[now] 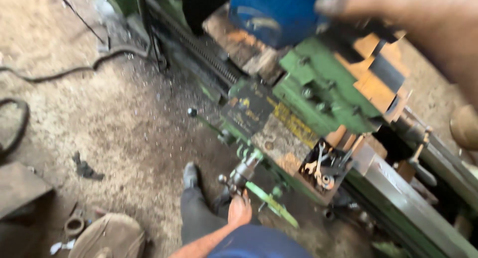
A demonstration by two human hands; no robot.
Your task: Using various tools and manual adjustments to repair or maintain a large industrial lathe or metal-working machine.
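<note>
My left hand (239, 210) grips the green handle (271, 204) on the machine (323, 88), fingers closed, and my right hand (428, 24) rests up top, fingers blurry.

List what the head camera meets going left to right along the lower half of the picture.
Metal ring on the floor → shoe → left hand on a green lever → box of spanners → grey machine bed.
</note>
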